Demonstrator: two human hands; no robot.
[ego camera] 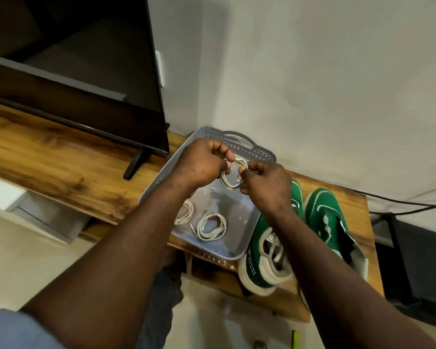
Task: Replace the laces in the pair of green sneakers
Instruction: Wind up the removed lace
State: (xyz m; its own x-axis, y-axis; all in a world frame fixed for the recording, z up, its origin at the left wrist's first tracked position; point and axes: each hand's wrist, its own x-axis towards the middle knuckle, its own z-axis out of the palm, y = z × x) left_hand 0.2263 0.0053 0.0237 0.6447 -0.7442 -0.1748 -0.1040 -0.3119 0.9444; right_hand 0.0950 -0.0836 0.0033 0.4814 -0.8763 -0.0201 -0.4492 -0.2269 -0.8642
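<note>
Right, from my end I see a coiled bundle of white shoelace (233,177) held up between both hands, above the grey perforated plastic basket (259,153). The left hand (202,162) has its fingers curled round the coil's upper left side, so that grip is closed on the lace. The right hand (264,185) nips the strands on the coil's right side with thumb and fingertips; that grip is narrow too, and holds the same lace.

On the basket's floor below them lie two more coils of white lace. One loose ring (212,226) sits near the front wall. A second ring (185,212) lies to its left, partly hidden by the left forearm.

Just right of the basket sit the two green low-top sneakers with white soles, toes pointing toward the wall. The nearer sneaker (262,258) lies close against the basket's right wall, its heel reaching past the front edge, and the right forearm crosses over it. The farther sneaker (325,217) sits beside it on the right, with its opening spread.

All of this rests on a wood-grain counter (48,157). A black flat-screen television (86,71) stands on the counter's left part. A black cable (400,204) runs behind its right end, along a pale wall.
</note>
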